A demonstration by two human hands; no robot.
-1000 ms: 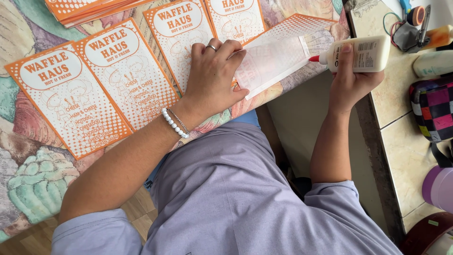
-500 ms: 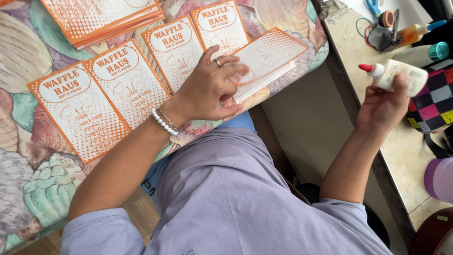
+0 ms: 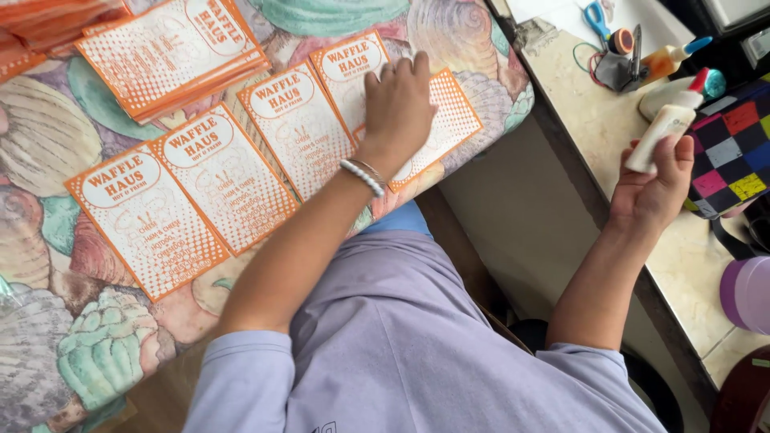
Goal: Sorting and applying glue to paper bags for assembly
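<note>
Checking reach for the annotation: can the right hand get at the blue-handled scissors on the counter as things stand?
Probably not without freeing itself first: the right hand is wrapped around the white glue bottle. The blue-handled scissors lie farther along the counter, with bare surface between and nothing blocking the way.

My left hand (image 3: 399, 100) presses flat on the last orange card (image 3: 449, 120) in a row of 4, on a shell-print cloth (image 3: 48, 144). My right hand (image 3: 651, 180) grips a white glue bottle (image 3: 670, 120) w/ red tip, over the counter (image 3: 593, 120). A stack of same cards (image 3: 172, 52) sits near the top left.
</note>
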